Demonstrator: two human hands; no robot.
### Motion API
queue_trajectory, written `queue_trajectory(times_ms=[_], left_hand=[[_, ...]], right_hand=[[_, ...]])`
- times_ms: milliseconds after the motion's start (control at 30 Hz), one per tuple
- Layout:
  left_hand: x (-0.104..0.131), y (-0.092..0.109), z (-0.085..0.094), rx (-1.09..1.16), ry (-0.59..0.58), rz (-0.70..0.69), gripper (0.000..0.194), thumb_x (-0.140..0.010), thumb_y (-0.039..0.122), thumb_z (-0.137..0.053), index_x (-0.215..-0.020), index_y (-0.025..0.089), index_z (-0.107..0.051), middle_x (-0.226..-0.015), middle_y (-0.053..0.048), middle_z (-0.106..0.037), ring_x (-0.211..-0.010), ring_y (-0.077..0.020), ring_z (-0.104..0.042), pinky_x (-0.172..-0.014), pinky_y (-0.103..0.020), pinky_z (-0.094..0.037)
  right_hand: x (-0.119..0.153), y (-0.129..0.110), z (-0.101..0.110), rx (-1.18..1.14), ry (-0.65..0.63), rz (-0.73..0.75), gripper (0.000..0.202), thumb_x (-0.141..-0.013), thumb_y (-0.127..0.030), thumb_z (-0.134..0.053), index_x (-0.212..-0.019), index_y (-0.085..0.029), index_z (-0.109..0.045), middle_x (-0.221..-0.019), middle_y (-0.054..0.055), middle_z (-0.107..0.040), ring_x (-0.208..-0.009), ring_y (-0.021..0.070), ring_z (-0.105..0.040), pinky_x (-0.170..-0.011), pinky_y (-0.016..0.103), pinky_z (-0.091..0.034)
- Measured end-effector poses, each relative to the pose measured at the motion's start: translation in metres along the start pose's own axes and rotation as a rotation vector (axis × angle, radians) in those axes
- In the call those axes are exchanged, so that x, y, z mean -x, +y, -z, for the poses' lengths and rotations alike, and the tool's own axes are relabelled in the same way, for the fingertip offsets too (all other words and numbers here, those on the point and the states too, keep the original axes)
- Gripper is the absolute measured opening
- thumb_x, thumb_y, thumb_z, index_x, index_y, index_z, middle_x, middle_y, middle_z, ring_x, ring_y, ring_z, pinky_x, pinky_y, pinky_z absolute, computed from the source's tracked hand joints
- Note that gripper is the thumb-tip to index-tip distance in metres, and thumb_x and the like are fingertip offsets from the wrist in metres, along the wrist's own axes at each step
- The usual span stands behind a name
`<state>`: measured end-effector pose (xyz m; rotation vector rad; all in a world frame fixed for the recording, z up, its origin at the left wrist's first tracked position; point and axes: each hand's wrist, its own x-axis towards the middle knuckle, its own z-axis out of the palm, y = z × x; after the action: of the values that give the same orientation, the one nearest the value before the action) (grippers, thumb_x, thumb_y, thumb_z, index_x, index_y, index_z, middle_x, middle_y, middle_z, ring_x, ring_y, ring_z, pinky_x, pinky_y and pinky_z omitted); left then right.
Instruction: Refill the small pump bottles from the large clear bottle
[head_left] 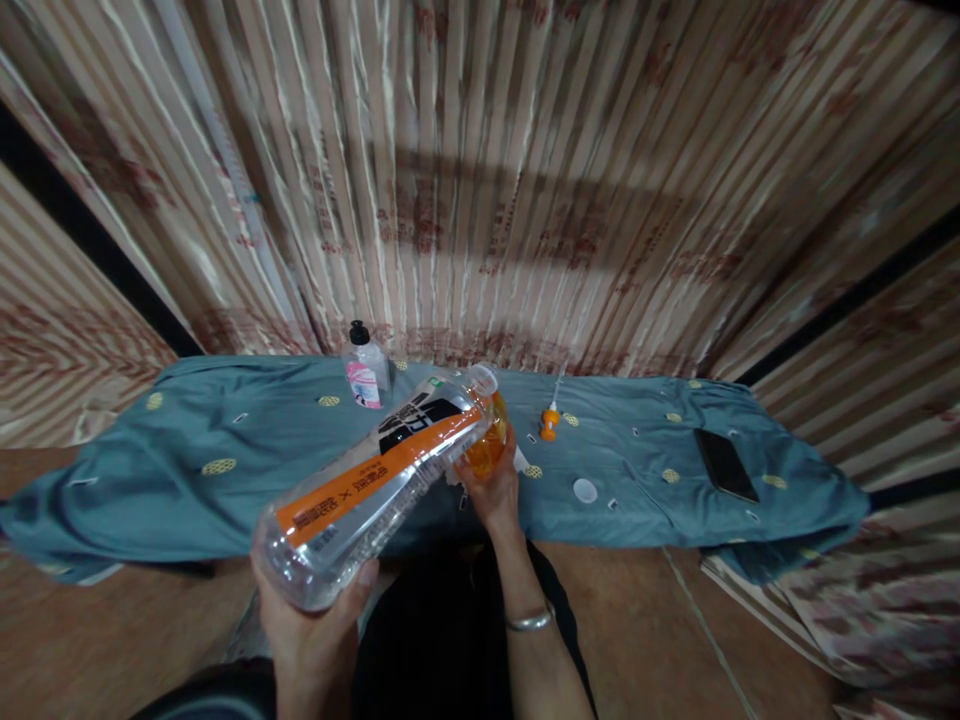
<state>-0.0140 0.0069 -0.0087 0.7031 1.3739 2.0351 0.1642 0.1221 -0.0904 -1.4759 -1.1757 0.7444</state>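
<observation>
My left hand [311, 620] is wrapped round the base of a large clear plastic bottle [360, 490] with an orange, black and silver label. The bottle is tilted, its uncapped neck up and to the right. Behind that neck, my right hand [495, 490] grips a smaller bottle [489, 450] of orange colour, partly hidden by the large one. Whether liquid passes between them I cannot tell. An orange pump top [550, 424] with a clear dip tube lies on the cloth to the right. Nearer the front edge is a round white cap [584, 490].
A clear bottle with a black cap and pink label [365, 372] stands at the back left. A dark phone [725, 465] lies at the right. The teal patterned cloth [637, 510] covers a narrow table before a pleated curtain [480, 200].
</observation>
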Motion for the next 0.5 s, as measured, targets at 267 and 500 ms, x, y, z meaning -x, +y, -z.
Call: queue_trajectory(times_ms=[267, 500], left_hand=[[-0.012, -0.017, 0.021, 0.002, -0.129, 0.016, 0.104, -0.05, 0.031, -0.104, -0.144, 0.023, -0.059, -0.129, -0.011, -0.07, -0.123, -0.0351, -0.07, -0.119, -0.058, -0.048], [-0.014, -0.02, 0.025, -0.034, -0.116, 0.033, 0.107, -0.047, 0.031, -0.105, -0.144, 0.02, -0.059, -0.129, -0.012, -0.07, -0.124, -0.0367, -0.069, -0.119, -0.058, -0.047]], right_hand=[[-0.005, 0.004, 0.002, 0.048, 0.001, 0.049, 0.111, -0.078, -0.053, -0.08, -0.17, -0.018, -0.029, -0.135, 0.019, -0.076, -0.117, 0.0425, -0.077, -0.097, 0.056, -0.062], [-0.005, 0.007, 0.003, 0.064, -0.003, 0.092, 0.102, -0.08, -0.056, -0.078, -0.165, -0.015, -0.039, -0.134, 0.02, -0.076, -0.117, 0.0427, -0.076, -0.098, 0.057, -0.061]])
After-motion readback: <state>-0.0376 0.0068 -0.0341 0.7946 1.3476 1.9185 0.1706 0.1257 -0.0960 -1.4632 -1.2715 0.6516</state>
